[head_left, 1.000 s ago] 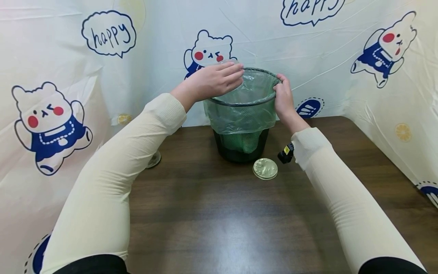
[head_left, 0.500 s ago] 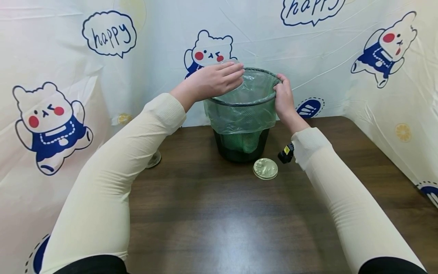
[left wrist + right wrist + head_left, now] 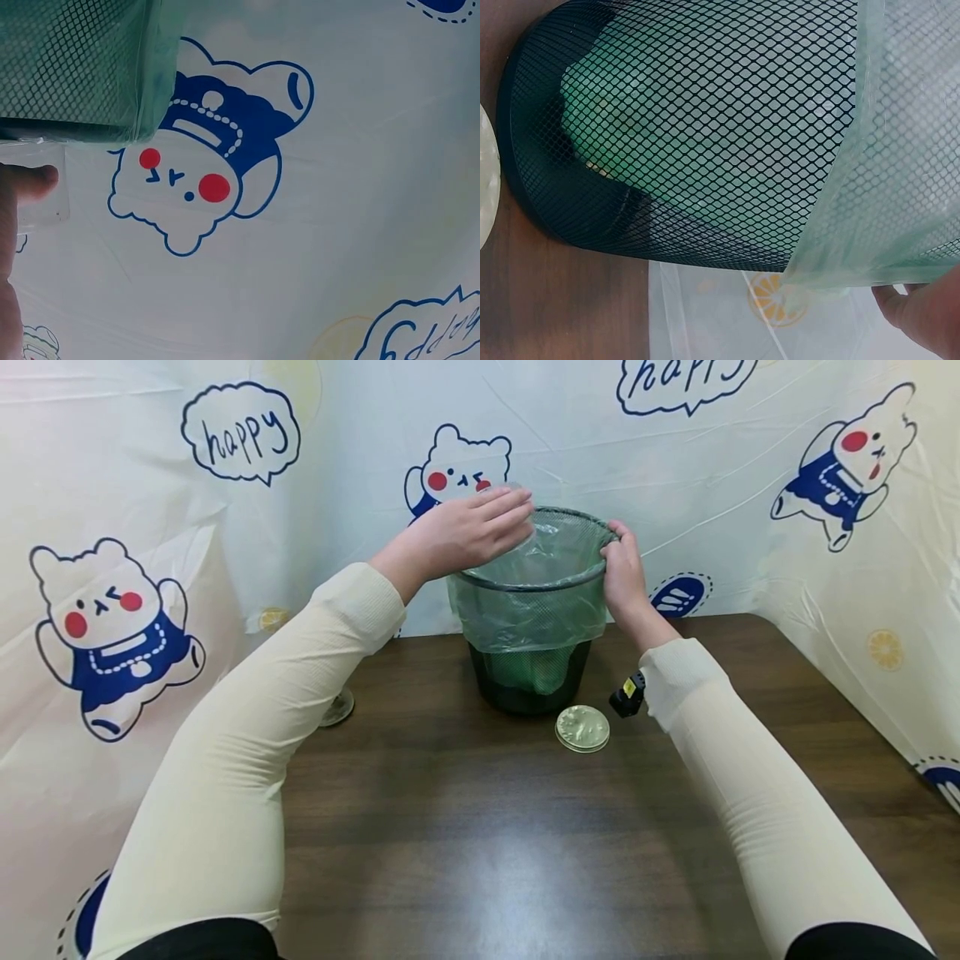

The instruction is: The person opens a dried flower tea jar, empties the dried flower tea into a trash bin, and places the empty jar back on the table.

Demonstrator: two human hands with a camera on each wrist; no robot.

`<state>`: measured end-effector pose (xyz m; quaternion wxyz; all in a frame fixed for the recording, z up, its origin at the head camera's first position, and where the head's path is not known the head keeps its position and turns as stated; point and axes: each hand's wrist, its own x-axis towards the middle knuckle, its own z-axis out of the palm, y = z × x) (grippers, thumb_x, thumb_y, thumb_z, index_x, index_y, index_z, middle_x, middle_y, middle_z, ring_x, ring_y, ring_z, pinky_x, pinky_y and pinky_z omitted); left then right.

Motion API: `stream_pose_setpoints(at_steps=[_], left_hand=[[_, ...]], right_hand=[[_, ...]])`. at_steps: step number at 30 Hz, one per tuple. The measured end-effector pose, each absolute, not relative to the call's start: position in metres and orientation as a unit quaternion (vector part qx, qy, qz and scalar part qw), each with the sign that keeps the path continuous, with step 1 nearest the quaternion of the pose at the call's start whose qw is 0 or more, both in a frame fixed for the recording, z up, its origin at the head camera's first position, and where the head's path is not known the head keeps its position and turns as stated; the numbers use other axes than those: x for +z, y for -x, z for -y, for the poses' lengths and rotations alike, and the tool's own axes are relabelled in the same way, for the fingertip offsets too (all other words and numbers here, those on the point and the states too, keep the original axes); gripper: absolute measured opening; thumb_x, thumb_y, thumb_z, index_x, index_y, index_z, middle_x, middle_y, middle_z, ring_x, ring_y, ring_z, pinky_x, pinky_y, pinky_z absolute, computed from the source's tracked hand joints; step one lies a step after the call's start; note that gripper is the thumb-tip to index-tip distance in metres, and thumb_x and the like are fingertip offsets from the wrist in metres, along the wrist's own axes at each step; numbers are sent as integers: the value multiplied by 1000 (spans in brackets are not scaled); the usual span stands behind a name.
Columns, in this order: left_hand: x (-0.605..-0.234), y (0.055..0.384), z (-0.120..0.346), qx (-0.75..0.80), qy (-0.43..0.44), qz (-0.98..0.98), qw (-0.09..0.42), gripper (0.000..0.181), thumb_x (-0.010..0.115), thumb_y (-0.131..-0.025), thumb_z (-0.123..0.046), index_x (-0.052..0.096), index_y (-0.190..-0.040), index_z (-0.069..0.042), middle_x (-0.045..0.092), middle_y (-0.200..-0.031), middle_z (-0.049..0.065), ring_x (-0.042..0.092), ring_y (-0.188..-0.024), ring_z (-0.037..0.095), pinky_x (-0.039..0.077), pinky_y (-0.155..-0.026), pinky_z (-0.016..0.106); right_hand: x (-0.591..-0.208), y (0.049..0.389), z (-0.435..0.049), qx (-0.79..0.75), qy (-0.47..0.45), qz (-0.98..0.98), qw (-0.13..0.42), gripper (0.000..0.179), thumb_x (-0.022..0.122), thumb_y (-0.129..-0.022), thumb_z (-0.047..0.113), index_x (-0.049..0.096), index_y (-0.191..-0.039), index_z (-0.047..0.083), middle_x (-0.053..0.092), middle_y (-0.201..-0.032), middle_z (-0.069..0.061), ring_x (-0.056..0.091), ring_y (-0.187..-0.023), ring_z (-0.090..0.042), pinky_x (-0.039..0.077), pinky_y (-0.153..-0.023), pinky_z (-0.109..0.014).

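Observation:
A black mesh wastebasket (image 3: 525,689) stands upright on the table, lined with a green plastic bag (image 3: 532,622) folded over its rim. My right hand (image 3: 626,581) grips the basket's rim and the bag at the right side. Over the left part of the opening, my left hand (image 3: 461,535) holds a clear plastic container (image 3: 45,210), mostly hidden behind the fingers in the head view. In the left wrist view its thumb (image 3: 34,182) presses on the clear wall, close beside the basket's rim. Through the mesh in the right wrist view, the bag (image 3: 705,135) hangs inside.
Two stacked round, shiny discs (image 3: 582,728) lie in front of the basket. Another round disc (image 3: 341,708) is partly covered by my left sleeve. A small black block (image 3: 628,695) with a yellow mark sits at my right cuff. Patterned cloth (image 3: 337,427) closes off the back and sides.
My left hand has risen very slightly at the fingertips, with the clear container in it. The right hand and the wastebasket stay where they were.

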<state>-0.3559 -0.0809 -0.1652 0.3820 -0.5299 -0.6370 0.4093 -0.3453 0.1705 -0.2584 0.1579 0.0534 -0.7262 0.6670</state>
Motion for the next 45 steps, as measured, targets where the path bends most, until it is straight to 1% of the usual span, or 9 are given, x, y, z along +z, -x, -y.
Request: stream_pose_setpoints(at_steps=[9, 16, 19, 22, 25, 29, 34, 40, 45], left_hand=[[-166, 354, 84, 338, 516, 682, 393, 50, 48, -95, 13, 42, -144, 2, 41, -146, 23, 34, -138, 34, 20, -113, 39], [-166, 351, 89, 219, 498, 754, 368, 55, 52, -92, 13, 39, -145, 4, 38, -147, 25, 30, -139, 36, 18, -114, 40], [-166, 351, 90, 176, 487, 766, 381, 50, 47, -95, 13, 40, -143, 4, 39, -146, 25, 31, -139, 36, 21, -113, 39], [-166, 349, 92, 137, 470, 779, 390, 46, 44, -97, 9, 41, -142, 4, 41, -145, 24, 33, -138, 35, 29, -110, 39], [-166, 345, 96, 95, 457, 798, 381, 52, 56, -94, 4, 40, -143, 3, 41, -145, 23, 32, -139, 34, 33, -108, 40], [-167, 342, 101, 38, 445, 817, 365, 70, 75, -83, -3, 39, -143, 4, 41, -144, 24, 33, -138, 35, 33, -108, 40], [-168, 339, 105, -13, 412, 843, 346, 76, 79, -82, -11, 37, -144, 4, 41, -144, 22, 36, -136, 31, 39, -104, 38], [-170, 333, 109, -93, 341, 886, 301, 85, 78, -83, -26, 31, -150, -4, 36, -150, 13, 39, -134, 26, 37, -106, 36], [-173, 328, 115, -187, 282, 898, 281, 89, 79, -81, -35, 30, -151, -9, 40, -147, 7, 41, -130, 18, 37, -104, 28]], right_hand=[[-258, 346, -172, 664, -51, 729, 159, 53, 25, -97, 13, 25, -149, 8, 26, -153, -3, 29, -129, -15, 24, -104, -20], [-258, 346, -171, 660, -50, 732, 159, 53, 25, -97, 13, 25, -150, 9, 24, -154, -2, 29, -130, -13, 23, -105, -19], [-258, 346, -172, 658, -50, 734, 159, 53, 25, -97, 13, 25, -150, 9, 24, -154, -1, 28, -130, -12, 23, -105, -19], [-258, 346, -171, 656, -50, 736, 160, 53, 25, -97, 14, 25, -150, 9, 24, -155, -1, 28, -130, -11, 23, -105, -19], [-258, 346, -171, 656, -51, 736, 160, 53, 25, -97, 14, 25, -150, 9, 24, -154, -1, 28, -130, -11, 23, -105, -19], [-259, 346, -170, 658, -48, 735, 158, 54, 25, -97, 14, 25, -151, 10, 24, -155, 0, 28, -130, -10, 23, -105, -19], [-258, 346, -170, 657, -44, 736, 158, 54, 26, -97, 14, 26, -151, 11, 24, -155, 2, 27, -131, -8, 23, -105, -19], [-257, 347, -170, 645, -41, 744, 167, 55, 25, -96, 13, 27, -150, 10, 23, -156, 1, 26, -133, -6, 23, -105, -18], [-258, 346, -170, 645, -42, 745, 164, 54, 25, -97, 14, 26, -151, 11, 22, -157, 2, 24, -134, -5, 22, -106, -19]])
